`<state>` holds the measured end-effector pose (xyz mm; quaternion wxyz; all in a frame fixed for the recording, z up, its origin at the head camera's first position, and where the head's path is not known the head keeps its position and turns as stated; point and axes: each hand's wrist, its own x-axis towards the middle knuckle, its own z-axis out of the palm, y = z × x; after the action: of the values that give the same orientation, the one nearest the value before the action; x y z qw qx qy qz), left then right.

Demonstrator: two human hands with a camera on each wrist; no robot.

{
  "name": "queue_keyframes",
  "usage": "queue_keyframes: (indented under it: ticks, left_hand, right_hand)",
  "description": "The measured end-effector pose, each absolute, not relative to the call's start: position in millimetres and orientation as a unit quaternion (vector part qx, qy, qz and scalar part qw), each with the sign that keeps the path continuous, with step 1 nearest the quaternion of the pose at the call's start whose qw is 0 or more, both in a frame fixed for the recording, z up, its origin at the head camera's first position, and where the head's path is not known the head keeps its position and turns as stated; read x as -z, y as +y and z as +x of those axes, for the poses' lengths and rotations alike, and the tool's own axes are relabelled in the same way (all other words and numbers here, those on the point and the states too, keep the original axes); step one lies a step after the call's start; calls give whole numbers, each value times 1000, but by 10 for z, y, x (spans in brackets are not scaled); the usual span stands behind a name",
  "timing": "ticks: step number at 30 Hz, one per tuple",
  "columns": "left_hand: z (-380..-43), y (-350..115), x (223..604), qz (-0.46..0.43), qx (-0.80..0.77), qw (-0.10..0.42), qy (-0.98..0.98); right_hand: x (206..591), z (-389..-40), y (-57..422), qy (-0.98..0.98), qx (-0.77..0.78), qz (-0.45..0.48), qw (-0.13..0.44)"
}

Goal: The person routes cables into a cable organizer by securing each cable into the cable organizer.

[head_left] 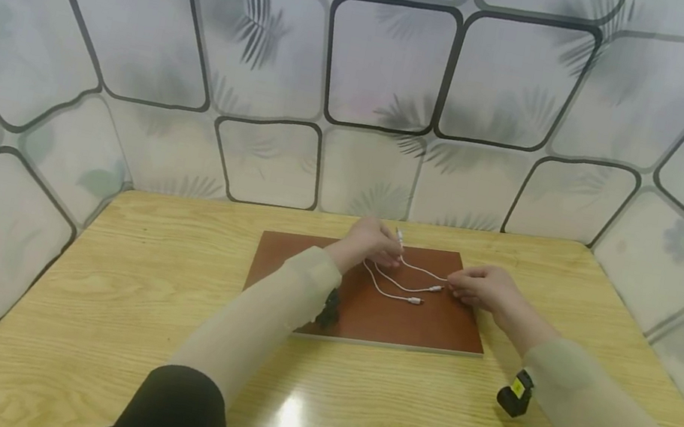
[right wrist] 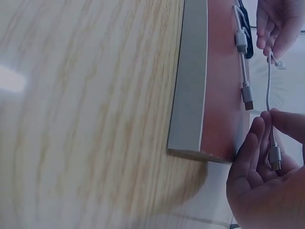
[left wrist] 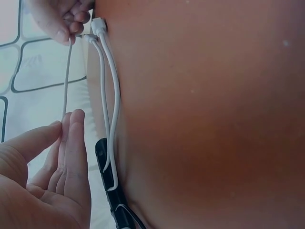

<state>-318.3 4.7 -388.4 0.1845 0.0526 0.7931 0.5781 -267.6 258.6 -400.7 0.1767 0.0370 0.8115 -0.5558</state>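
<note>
A thin white charging cable (right wrist: 268, 88) stretches between the two hands over the brown board (head_left: 365, 317). My left hand (head_left: 373, 240) pinches it between thumb and fingertips, and a white plug (head_left: 399, 236) pokes up beside that hand. At the board's right side my right hand (head_left: 482, 285) pinches the same cable just behind its metal-tipped connector (right wrist: 275, 157). Two more white cables (left wrist: 114, 81) lie on the board with their connectors toward the right. They run to a black cable clip strip (left wrist: 109, 183), partly hidden behind the left forearm in the head view.
The board lies on a light wood table (head_left: 156, 333), its pale front edge (right wrist: 188, 86) toward me. A patterned cloth wall (head_left: 381, 68) surrounds the table's back and sides. A black wrist camera (head_left: 514, 394) hangs from the right sleeve.
</note>
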Motion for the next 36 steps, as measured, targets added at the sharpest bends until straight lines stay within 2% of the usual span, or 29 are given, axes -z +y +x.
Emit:
queue_keyframes:
  ticks: [17, 36]
  left_hand:
    - [-3178, 2, 3894, 59, -539, 165, 824]
    - [-3207, -12, 3955, 30, -513, 150, 845]
  right_hand:
    - [3982, -2697, 2451, 877, 463, 31, 123]
    - [3991, -2715, 2381, 891, 436, 18, 123]
